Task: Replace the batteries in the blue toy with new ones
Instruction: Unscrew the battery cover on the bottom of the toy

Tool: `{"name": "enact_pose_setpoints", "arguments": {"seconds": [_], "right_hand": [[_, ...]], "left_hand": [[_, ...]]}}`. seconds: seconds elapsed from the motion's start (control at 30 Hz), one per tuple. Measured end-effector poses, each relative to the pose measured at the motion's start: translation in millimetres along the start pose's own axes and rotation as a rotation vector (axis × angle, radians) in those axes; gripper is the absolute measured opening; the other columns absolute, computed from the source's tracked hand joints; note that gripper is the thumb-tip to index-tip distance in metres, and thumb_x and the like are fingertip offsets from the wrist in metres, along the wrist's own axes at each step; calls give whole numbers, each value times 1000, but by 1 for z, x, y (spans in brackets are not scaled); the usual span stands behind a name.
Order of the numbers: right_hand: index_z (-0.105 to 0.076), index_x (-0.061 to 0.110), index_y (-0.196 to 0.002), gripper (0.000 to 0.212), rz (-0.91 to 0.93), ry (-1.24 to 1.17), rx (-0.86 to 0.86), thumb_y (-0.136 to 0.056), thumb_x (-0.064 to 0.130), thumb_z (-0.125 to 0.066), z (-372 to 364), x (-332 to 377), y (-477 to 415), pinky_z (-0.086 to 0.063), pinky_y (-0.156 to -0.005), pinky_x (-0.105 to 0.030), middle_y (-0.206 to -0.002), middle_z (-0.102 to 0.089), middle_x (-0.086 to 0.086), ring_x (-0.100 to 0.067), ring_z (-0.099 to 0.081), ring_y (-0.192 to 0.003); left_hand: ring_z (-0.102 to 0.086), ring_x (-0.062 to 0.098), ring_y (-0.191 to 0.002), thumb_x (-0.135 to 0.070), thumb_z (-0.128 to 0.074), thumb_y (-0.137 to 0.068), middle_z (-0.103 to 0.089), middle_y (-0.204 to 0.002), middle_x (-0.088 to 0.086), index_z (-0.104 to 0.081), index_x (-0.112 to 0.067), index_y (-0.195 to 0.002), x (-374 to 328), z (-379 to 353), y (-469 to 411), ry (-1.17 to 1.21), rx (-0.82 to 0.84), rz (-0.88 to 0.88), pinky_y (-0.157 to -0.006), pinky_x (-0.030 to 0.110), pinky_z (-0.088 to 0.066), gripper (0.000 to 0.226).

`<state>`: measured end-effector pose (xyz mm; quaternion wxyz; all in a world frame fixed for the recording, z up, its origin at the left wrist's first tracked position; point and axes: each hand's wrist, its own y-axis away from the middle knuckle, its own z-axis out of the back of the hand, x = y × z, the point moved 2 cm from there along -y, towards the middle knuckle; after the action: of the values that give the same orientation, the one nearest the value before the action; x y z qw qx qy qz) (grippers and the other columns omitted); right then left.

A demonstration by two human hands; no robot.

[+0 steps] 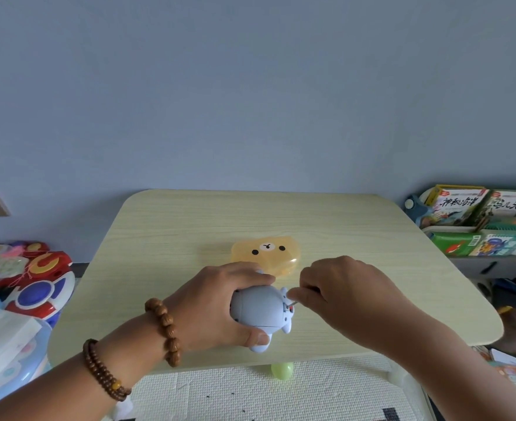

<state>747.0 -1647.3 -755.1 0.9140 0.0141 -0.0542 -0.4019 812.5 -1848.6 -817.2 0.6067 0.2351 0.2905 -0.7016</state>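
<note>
The blue toy (258, 308), a small rounded pale-blue animal figure, lies on its side near the front edge of the light wooden table (190, 226). My left hand (214, 302) wraps around it from the left, thumb under its lower side. My right hand (345, 296) is closed around a small screwdriver (293, 302), whose thin metal tip touches the toy's right end, by a small red spot. Most of the tool is hidden in my fingers. No batteries are visible.
A translucent orange bear-face box (267, 253) sits shut just behind my hands. Colourful toys (38, 284) pile up left of the table, boxed books (478, 220) fill a shelf at right. A green ball (282, 369) lies on the floor mat under the table's front edge.
</note>
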Motion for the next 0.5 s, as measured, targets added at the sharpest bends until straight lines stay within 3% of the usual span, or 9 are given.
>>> {"name": "enact_pose_setpoints", "arguments": {"seconds": [0.07, 0.17, 0.3, 0.5], "right_hand": [[-63, 28, -96, 38, 3, -21, -6, -99, 61, -43, -3, 2, 1, -49, -70, -35, -85, -63, 6, -20, -63, -83], [-52, 37, -112, 28, 17, -102, 35, -95, 60, -51, -1, 2, 7, -53, -76, -35, -96, -67, 11, -17, -64, -90], [-51, 32, -98, 13, 26, -86, 33, -98, 45, -54, 0, -2, 7, -53, -73, -34, -85, -58, 13, -16, -62, -83], [-53, 28, -80, 37, -58, -76, 6, -99, 59, -47, -8, 0, 0, -42, -61, -33, -69, -51, 7, -20, -60, -74]], "left_hand": [[-55, -10, -117, -57, -88, -54, -48, -131, -38, -60, -40, -131, 1, 0, 0, 2, -1, -4, -97, 18, -49, 84], [-54, -10, -120, -56, -90, -54, -50, -138, -30, -60, -41, -132, 3, 0, 0, 4, -2, 2, -101, 19, -48, 85], [-54, -10, -120, -56, -90, -54, -50, -139, -28, -60, -41, -132, 4, -1, 0, 7, -2, 5, -100, 20, -48, 85], [-55, -8, -119, -53, -91, -56, -51, -135, -30, -61, -39, -132, 2, 0, -1, 12, -6, 3, -98, 20, -49, 84]]}}
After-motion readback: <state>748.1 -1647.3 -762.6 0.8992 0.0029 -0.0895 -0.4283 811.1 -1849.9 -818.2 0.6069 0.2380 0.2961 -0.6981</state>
